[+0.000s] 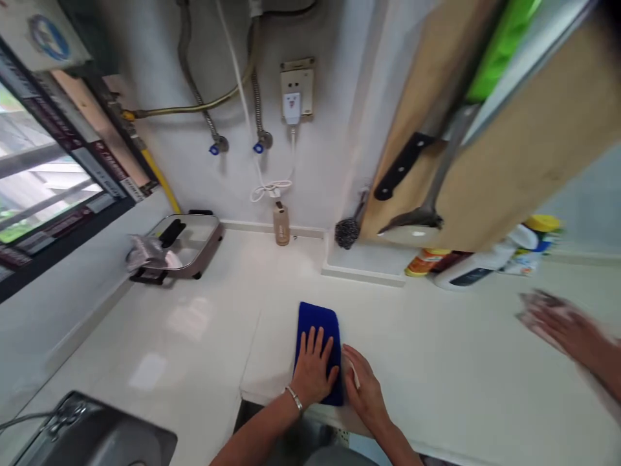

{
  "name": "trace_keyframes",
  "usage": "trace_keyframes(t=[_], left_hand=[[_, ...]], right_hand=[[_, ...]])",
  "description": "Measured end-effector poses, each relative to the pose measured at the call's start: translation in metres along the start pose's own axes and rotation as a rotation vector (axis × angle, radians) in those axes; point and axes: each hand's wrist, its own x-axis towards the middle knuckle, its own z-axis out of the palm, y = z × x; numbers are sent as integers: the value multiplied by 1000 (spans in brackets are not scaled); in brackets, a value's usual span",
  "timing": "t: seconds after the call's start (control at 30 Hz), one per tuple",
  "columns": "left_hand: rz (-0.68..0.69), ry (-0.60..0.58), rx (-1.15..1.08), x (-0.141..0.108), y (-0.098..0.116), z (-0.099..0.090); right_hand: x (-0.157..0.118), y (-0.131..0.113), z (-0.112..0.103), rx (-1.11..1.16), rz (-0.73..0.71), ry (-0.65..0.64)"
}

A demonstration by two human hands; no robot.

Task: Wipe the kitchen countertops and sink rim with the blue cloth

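Note:
A folded dark blue cloth [317,315] lies flat on the white countertop [417,362], close to its front edge. My left hand [314,369] rests palm down on the cloth with its fingers spread; a silver bracelet [295,398] is round that wrist. Just right of the cloth, my right hand [365,387] lies at the counter with its thumb apart from its slightly bent fingers. It is near the cloth's right edge, and I cannot tell whether it touches. Nothing shows in its grip.
Another person's hand [565,327], blurred, is over the counter at right. Bottles [468,272] stand by the wall below a hanging board with a knife [402,167] and ladle [417,217]. An electric pan [194,230], small bottle [281,225] and sink [111,437] are left.

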Motion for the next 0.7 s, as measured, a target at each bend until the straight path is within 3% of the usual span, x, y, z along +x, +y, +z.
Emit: trace_keyframes(t=[0.17, 0.23, 0.3, 0.4, 0.6, 0.7], left_hand=[[393, -159, -193, 62, 66, 10], [467, -189, -226, 79, 81, 11], [457, -185, -228, 89, 80, 9], [308, -137, -193, 88, 43, 0], [-310, 54, -6, 53, -98, -42], [-532, 138, 50, 31, -146, -60]], right_hand=[[-25, 39, -43, -91, 128, 146], [-30, 51, -60, -155, 166, 226], [-25, 57, -72, -257, 166, 277], [-2, 59, -70, -374, 118, 250], [42, 49, -29, -615, 183, -23], [41, 61, -29, -674, 182, -50]])
